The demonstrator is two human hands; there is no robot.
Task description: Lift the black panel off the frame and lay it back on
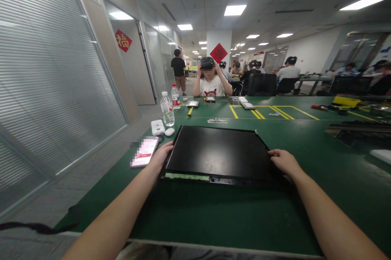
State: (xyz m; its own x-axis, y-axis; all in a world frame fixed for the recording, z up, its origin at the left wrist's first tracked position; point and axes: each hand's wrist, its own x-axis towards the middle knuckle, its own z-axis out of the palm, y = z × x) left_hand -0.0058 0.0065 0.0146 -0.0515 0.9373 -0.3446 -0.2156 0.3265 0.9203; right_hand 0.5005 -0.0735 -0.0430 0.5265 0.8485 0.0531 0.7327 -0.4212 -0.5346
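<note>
A large flat black display panel (218, 152) lies on the green table (214, 219) in front of me, with a green circuit strip along its near edge. My left hand (160, 156) grips the panel's left edge, fingers curled round it. My right hand (282, 160) holds the right edge, fingers bent over the rim. A phone (144, 151) with a lit pink screen lies just left of my left hand.
A white charger box (157, 127), a white mouse-like object (169, 131) and two water bottles (167, 109) stand at the back left. A person in a white shirt (211, 83) sits across the table. Yellow floor-tape markings, tools and other seated workers fill the far right.
</note>
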